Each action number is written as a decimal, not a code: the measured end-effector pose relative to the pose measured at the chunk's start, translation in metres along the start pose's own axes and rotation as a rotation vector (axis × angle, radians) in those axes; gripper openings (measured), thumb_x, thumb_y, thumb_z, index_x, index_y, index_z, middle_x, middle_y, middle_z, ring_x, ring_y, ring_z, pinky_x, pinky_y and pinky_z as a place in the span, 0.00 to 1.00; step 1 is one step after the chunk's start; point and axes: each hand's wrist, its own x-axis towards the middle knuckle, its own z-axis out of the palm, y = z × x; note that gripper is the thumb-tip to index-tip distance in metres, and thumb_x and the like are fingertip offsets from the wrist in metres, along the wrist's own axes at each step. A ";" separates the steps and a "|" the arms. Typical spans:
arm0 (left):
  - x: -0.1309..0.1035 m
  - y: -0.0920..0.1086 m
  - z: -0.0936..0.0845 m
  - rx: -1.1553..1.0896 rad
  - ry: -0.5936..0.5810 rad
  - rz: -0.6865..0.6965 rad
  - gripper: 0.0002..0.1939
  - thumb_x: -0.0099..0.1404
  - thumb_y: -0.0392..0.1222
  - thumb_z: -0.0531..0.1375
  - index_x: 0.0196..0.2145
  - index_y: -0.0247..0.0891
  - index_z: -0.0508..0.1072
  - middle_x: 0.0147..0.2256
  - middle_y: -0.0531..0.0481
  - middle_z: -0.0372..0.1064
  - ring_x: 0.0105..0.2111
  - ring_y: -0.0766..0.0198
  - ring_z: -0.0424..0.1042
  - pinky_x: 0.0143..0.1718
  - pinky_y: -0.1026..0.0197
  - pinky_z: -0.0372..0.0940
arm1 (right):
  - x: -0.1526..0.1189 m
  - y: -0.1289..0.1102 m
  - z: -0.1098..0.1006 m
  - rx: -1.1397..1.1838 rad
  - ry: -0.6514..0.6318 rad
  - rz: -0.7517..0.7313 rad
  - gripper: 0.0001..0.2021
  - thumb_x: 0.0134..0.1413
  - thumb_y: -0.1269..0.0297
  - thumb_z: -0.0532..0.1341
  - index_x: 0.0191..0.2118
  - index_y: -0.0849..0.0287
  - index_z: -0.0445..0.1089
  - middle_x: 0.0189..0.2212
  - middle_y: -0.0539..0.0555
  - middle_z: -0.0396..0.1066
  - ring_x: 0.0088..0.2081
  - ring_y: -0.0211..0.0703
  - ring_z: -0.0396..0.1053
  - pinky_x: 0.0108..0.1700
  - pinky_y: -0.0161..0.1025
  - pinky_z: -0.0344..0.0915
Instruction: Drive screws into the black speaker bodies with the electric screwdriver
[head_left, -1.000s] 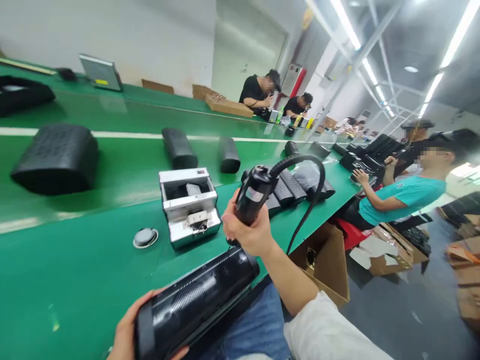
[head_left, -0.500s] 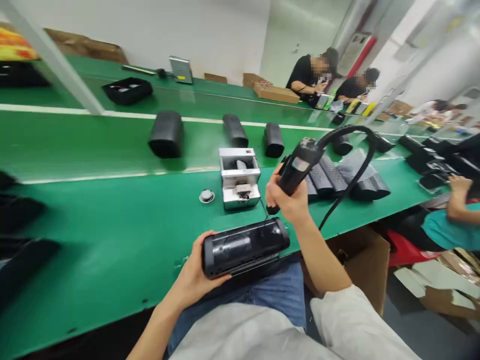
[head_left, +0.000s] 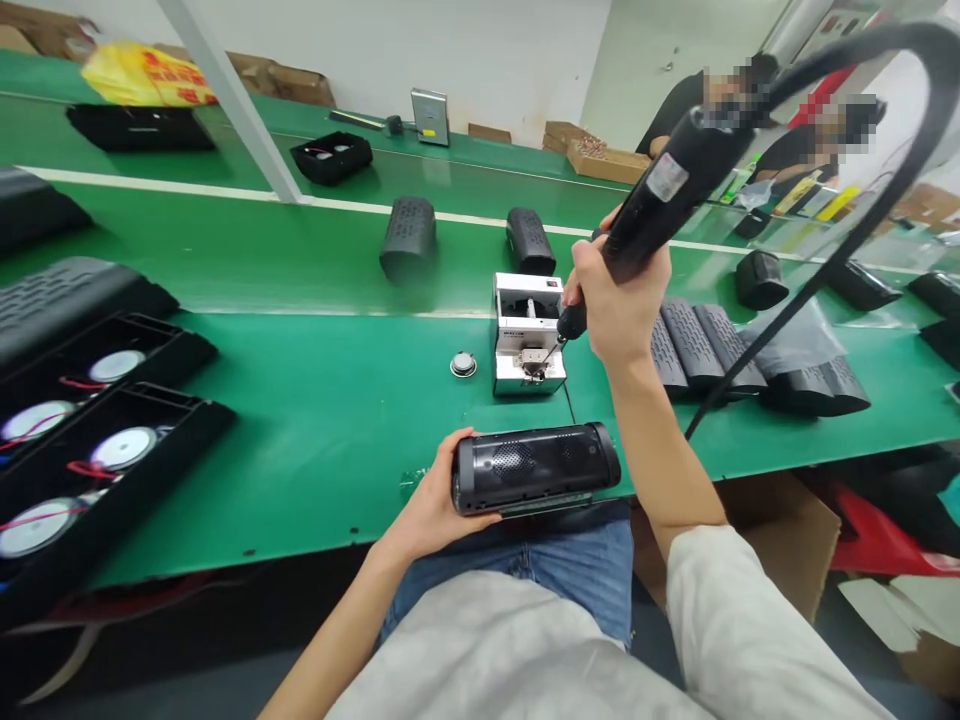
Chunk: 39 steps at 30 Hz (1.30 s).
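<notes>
head view: the black speaker shell (head_left: pixel 534 468) is gripped at its left end by the left hand (head_left: pixel 435 505) at the table edge, about 6 o'clock. the right hand (head_left: pixel 619 305) is closed round the electric screwdriver (head_left: pixel 660 195), whose bit seems dipped into the screw feeder (head_left: pixel 527 335) at 12 o'clock; if lifted askew, the screw could be dropped.

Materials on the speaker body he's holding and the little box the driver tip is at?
Speaker body: looks like glossy black plastic with a perforated grille; light reflects off its curve. Small box: probably brushed or painted metal, silver-white with flat folded-looking panels, though plastic can't be excluded.
</notes>
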 end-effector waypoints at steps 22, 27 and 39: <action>0.002 0.001 -0.002 0.028 -0.035 0.024 0.53 0.67 0.56 0.79 0.78 0.48 0.56 0.75 0.35 0.64 0.74 0.36 0.72 0.73 0.38 0.72 | 0.002 -0.084 -0.069 -0.074 -0.026 0.074 0.13 0.57 0.66 0.77 0.45 0.48 0.78 0.21 0.41 0.61 0.17 0.39 0.59 0.20 0.42 0.55; 0.003 -0.003 -0.002 0.046 -0.054 0.034 0.53 0.67 0.57 0.79 0.79 0.48 0.58 0.75 0.34 0.65 0.74 0.36 0.73 0.74 0.34 0.71 | -0.004 -0.088 -0.077 -0.200 -0.017 0.109 0.16 0.57 0.61 0.79 0.46 0.45 0.76 0.21 0.41 0.60 0.18 0.40 0.60 0.21 0.41 0.60; -0.001 -0.001 -0.004 0.076 -0.020 0.005 0.54 0.67 0.55 0.80 0.79 0.50 0.57 0.76 0.34 0.67 0.74 0.35 0.75 0.70 0.38 0.76 | -0.055 -0.056 -0.085 -0.154 -0.019 0.255 0.22 0.60 0.54 0.81 0.47 0.48 0.69 0.22 0.37 0.64 0.17 0.36 0.62 0.20 0.36 0.64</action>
